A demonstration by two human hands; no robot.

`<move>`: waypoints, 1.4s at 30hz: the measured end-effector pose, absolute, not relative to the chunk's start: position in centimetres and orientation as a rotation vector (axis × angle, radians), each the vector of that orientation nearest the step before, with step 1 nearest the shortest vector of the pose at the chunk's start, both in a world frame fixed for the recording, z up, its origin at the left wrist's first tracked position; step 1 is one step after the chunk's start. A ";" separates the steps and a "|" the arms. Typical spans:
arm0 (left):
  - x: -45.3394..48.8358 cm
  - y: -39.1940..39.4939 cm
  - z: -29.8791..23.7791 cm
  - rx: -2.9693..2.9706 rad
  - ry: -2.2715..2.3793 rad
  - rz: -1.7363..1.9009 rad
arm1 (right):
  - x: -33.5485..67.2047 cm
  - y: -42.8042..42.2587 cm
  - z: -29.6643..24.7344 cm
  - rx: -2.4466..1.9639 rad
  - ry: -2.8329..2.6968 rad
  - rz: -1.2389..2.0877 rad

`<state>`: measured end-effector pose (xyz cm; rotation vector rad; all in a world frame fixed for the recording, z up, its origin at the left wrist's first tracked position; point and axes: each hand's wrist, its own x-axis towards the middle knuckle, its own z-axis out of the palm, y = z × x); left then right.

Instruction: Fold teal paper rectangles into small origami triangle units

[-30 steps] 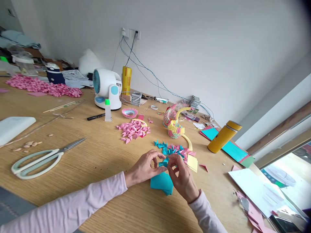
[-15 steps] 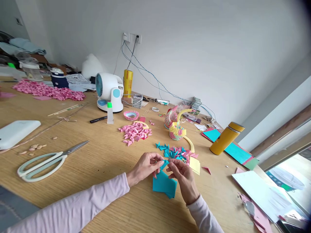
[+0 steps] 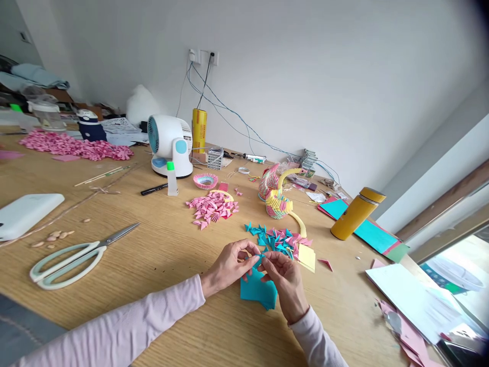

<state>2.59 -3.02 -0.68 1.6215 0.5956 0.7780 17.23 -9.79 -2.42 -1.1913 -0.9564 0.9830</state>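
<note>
Between my two hands is a small piece of blue paper [image 3: 260, 260], mostly covered by fingers. My left hand [image 3: 234, 261] pinches it from the left, and my right hand [image 3: 284, 278] pinches it from the right, fingertips nearly meeting. Below them a stack of blue paper sheets [image 3: 257, 290] lies on the wooden table [image 3: 183, 316]. Just beyond my fingers is a loose heap of folded blue paper triangles [image 3: 267, 238], mixed on its right with pink ones [image 3: 288, 239]. Pale yellow paper slips [image 3: 306, 257] lie beside that heap.
Scissors [image 3: 84, 257] lie at left near a white power bank or phone [image 3: 28, 214]. Folded pink pieces [image 3: 212, 206], a glue bottle [image 3: 172, 181] and a fan [image 3: 171, 145] stand farther back. Two paper swans [image 3: 278, 204] and a yellow flask [image 3: 357, 214] are to the right.
My hands have drawn slightly closer together, and less of the blue piece shows between them. The camera view has shifted a little.
</note>
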 end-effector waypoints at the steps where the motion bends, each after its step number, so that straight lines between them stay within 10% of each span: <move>1: 2.6 -3.0 -0.7 1.622 0.599 0.775 | 17.1 -9.8 -2.5 -1.186 -0.946 0.985; 42: 1.7 -3.0 -1.7 2.407 0.372 0.948 | 15.8 -10.7 -2.3 -1.163 -0.740 1.022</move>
